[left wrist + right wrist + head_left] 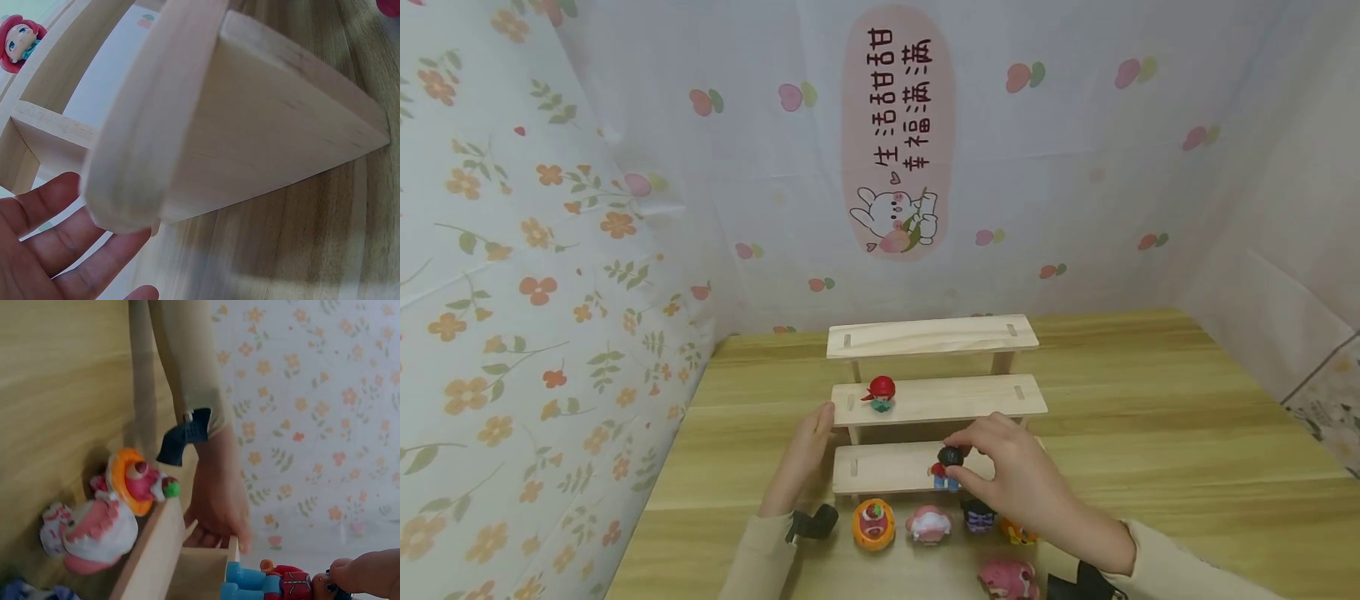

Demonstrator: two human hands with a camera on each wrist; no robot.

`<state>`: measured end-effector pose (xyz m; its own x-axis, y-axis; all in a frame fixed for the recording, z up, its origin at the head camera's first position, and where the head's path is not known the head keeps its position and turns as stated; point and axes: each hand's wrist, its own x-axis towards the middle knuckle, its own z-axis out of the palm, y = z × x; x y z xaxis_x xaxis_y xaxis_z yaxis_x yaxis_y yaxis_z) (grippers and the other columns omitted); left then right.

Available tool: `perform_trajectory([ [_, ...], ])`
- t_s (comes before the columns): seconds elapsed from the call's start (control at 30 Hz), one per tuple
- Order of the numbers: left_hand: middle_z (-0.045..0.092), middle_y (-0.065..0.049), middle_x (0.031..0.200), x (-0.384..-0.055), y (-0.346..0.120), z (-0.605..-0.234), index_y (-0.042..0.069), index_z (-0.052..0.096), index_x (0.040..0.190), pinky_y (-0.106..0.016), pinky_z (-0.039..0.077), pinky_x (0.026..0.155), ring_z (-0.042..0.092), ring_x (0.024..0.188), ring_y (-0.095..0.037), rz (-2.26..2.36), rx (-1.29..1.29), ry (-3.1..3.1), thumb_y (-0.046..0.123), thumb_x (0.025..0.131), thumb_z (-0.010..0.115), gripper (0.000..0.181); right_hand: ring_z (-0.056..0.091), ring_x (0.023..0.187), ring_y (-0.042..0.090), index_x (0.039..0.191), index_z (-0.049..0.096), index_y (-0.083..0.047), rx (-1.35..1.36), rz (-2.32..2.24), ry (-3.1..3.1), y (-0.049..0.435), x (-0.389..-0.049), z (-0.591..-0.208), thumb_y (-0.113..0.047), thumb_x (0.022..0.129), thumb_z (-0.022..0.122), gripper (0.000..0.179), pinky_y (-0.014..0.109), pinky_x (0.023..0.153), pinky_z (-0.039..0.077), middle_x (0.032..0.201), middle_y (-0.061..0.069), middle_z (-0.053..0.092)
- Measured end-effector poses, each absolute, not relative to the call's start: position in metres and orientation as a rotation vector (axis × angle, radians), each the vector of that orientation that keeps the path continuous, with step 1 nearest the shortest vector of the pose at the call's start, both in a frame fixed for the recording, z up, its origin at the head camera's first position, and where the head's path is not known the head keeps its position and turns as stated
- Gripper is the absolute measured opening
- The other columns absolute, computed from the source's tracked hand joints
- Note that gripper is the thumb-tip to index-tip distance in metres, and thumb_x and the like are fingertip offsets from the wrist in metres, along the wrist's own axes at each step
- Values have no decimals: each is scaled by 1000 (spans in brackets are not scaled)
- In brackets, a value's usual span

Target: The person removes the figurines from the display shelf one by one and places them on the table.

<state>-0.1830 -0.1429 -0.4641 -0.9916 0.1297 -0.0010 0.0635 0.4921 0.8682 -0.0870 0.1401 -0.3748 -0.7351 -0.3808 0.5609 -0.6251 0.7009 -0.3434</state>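
My right hand [1026, 479] pinches a small toy figurine [948, 469] by its dark head, over the lowest tier of a three-tier wooden stand [891, 464]. The figurine has a red jacket and light-blue legs; in the right wrist view its body [294, 582] lies sideways beside the fingertip. At the stand's left end, my left hand [808, 446] holds the end of the middle tier. The left wrist view has those fingers [69, 234] beneath the board end [137, 156]. A red-haired figurine [882, 392] stands on the middle tier's left part.
In front of the stand sit an orange ring-shaped toy [873, 525], a pink-and-white toy [929, 525], a dark purple toy [978, 516] and an orange-yellow toy [1018, 532]. Nearer lies a pink toy [1009, 578]. A patterned curtain [760, 167] hangs behind the wood-grain table [1150, 400].
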Motion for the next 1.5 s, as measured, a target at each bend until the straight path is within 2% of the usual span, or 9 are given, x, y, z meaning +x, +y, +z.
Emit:
perform_trajectory([
  [0.3,40,-28,142,-182,-143,-464,-10,39,138,-53,27,111,36,134,-44,1516,162,2678,33,106,28,55,48,80,3,93,67,-20,900,799,-2502,138,-64,-392,-19,68,85,30,19,66,45,86,-16,62],
  [0.47,43,-29,139,-183,-142,-464,-11,41,136,-53,29,110,38,132,-44,1523,196,2687,30,106,28,53,44,79,-2,91,67,-21,917,818,-2507,136,-53,-410,-21,66,85,31,15,65,42,85,-17,60],
  [0.73,47,-28,137,-183,-142,-463,-10,44,135,-53,31,108,41,130,-43,1504,214,2728,29,106,29,50,42,80,-2,89,67,-24,954,766,-2514,135,-42,-438,-28,66,85,29,21,70,38,84,-23,59],
  [1.07,45,-29,138,-183,-142,-461,-11,42,136,-53,30,109,39,131,-44,1495,213,2713,29,106,28,52,47,84,3,90,67,-24,977,720,-2546,138,-37,-464,-29,67,84,30,26,69,38,88,-18,64],
  [1.5,43,-28,140,-182,-141,-462,-11,41,136,-52,30,109,38,132,-43,1456,204,2736,29,106,28,52,44,82,1,90,68,-21,948,717,-2542,139,-35,-468,-29,62,86,34,17,66,30,86,-17,64],
])
